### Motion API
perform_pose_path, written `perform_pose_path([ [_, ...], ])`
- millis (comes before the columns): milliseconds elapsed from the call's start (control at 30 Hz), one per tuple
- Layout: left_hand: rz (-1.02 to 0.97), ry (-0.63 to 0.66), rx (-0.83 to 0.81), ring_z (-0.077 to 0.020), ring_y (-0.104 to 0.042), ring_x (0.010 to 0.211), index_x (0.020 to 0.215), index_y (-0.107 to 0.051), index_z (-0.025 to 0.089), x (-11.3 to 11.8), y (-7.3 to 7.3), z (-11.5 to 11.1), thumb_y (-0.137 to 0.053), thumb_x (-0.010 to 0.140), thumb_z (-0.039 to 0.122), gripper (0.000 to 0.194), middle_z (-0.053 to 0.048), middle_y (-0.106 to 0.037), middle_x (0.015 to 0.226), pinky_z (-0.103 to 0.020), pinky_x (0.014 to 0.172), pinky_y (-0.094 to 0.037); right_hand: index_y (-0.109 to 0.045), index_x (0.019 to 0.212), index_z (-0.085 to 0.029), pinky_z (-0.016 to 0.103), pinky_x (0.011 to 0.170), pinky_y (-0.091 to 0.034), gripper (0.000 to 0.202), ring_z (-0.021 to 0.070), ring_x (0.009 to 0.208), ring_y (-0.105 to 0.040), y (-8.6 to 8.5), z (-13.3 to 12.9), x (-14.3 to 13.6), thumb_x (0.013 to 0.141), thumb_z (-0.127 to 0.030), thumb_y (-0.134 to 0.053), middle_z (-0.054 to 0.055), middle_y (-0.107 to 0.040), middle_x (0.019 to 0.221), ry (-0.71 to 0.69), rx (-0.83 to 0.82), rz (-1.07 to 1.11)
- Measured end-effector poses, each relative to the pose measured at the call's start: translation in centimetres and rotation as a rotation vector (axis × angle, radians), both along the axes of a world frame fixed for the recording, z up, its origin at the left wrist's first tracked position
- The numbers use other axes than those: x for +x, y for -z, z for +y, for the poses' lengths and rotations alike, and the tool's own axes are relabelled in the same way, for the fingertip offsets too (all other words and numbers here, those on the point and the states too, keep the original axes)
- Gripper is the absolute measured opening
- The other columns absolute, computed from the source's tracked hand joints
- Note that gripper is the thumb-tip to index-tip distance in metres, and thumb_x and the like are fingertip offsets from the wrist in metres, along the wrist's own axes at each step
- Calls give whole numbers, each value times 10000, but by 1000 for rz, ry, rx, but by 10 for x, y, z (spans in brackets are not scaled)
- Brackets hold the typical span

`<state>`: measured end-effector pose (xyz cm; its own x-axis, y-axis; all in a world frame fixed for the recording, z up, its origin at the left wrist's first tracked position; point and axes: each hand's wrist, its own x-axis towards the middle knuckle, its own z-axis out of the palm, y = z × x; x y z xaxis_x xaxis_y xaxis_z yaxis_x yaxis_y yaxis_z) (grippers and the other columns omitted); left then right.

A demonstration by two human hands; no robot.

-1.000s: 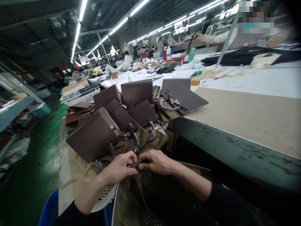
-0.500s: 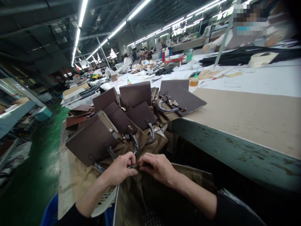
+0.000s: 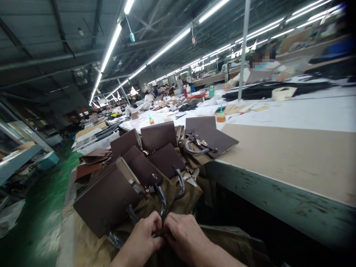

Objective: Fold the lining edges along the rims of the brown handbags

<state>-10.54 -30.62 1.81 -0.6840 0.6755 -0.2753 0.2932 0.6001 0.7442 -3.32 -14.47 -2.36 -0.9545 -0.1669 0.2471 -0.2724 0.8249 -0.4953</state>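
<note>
Low in the view, my left hand (image 3: pixel 144 237) and my right hand (image 3: pixel 186 233) meet, thumbs and fingers pinched on an edge of olive-brown fabric (image 3: pixel 230 237). My fingers hide most of the gripped edge. Just beyond them lie several dark brown handbags (image 3: pixel 108 200), tilted against one another, with brown cloth spilling from them. A plastic-wrapped bag handle (image 3: pixel 161 198) rises right behind my fingertips, and a second wrapped handle (image 3: pixel 180 183) curves to its right.
A beige board (image 3: pixel 292 152) covers the right-hand table, above its worn green side (image 3: pixel 264 193). A glue bottle (image 3: pixel 221 116) stands behind the bags. Across the table sits a co-worker (image 3: pixel 258 74) by dark material. Green floor (image 3: pixel 47 193) runs along the left.
My view has tilted upward, so the bags and my hands sit lower in the picture. Both hands keep their pinch on the fabric, close together.
</note>
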Motion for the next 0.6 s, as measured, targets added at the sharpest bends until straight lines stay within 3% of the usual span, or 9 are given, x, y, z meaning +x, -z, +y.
perform_pose_path([
  [100, 0, 13, 30, -118, -429, 677, 776, -473, 185, 2, -3, 2, -628, 628, 93, 234, 66, -499, 661, -246, 598, -275, -612, 833, -189, 321, 540, -277, 116, 187, 710, -646, -15, 6, -7, 771, -161, -517, 35, -709, 856, -115, 49, -4],
  [200, -12, 28, 37, -123, -450, 692, 780, -494, 178, 4, -6, 1, -656, 645, 119, 220, 59, -531, 682, -245, 609, -289, -628, 747, -195, 301, 549, -281, 53, 182, 685, -640, -27, 16, -14, 707, -195, -594, 18, -713, 778, -213, -10, -96],
  [333, -6, 6, 31, -105, -378, 634, 775, -491, 188, 3, -4, -2, -656, 628, 95, 239, 78, -438, 624, -250, 566, -241, -644, 731, -204, 240, 542, -319, 139, 145, 646, -586, -27, 25, -20, 634, -270, -716, -25, -675, 696, -119, -324, -313],
  [433, -27, -8, 48, -101, -364, 612, 778, -483, 194, 1, -1, -3, -666, 623, 96, 259, 84, -430, 606, -252, 549, -229, -620, 785, -212, 225, 533, -325, 290, 144, 686, -571, -19, 27, -23, 562, -276, -793, -47, -661, 729, -23, -485, -350],
  [533, -34, -12, 47, -99, -345, 576, 823, -525, 194, 0, 2, -1, -662, 647, 119, 235, 90, -420, 569, -259, 539, -215, -609, 906, -228, 230, 546, -330, 469, 154, 699, -591, -12, 29, -25, 501, -268, -842, -55, -679, 756, 36, -487, -348],
  [600, -49, -27, 37, -100, -337, 571, 842, -574, 180, 0, 3, 0, -659, 660, 135, 206, 85, -418, 560, -263, 543, -211, -644, 910, -231, 245, 556, -318, 421, 171, 709, -615, -10, 31, -25, 552, -341, -837, -36, -699, 749, 34, -396, -343],
])
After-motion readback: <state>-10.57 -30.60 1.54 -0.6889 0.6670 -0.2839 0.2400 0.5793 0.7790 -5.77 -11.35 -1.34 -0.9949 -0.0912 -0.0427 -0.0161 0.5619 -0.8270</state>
